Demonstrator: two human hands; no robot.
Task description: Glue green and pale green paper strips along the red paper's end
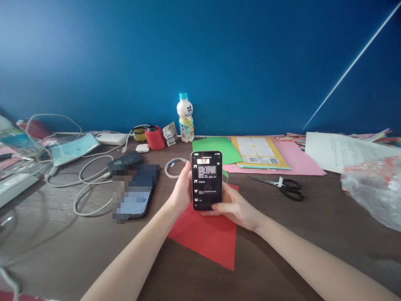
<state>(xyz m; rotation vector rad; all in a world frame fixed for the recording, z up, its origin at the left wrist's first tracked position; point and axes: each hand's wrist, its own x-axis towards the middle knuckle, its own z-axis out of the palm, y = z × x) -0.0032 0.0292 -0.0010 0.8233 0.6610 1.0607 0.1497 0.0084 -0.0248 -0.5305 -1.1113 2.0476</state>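
Observation:
A smartphone [207, 184] with a dark chat screen is held upright between my two hands. My left hand [182, 188] grips its left edge, thumb along the side and the other fingers hidden behind it. My right hand [234, 205] closes on the lower right corner, with the thumb over the bottom of the screen. Beneath the phone and hands lies a sheet of red paper [213, 242] on the brown table. Behind the phone, a sheet of green paper [213, 146] is partly covered.
Black-handled scissors [283, 187] lie at right, near a crumpled plastic bag [376, 192]. A yellow packet [260, 152] rests on pink paper [300, 159]. A bottle [186, 119] stands by the blue wall. At left are another phone [134, 200], a black power bank [127, 162] and white cables [78, 188].

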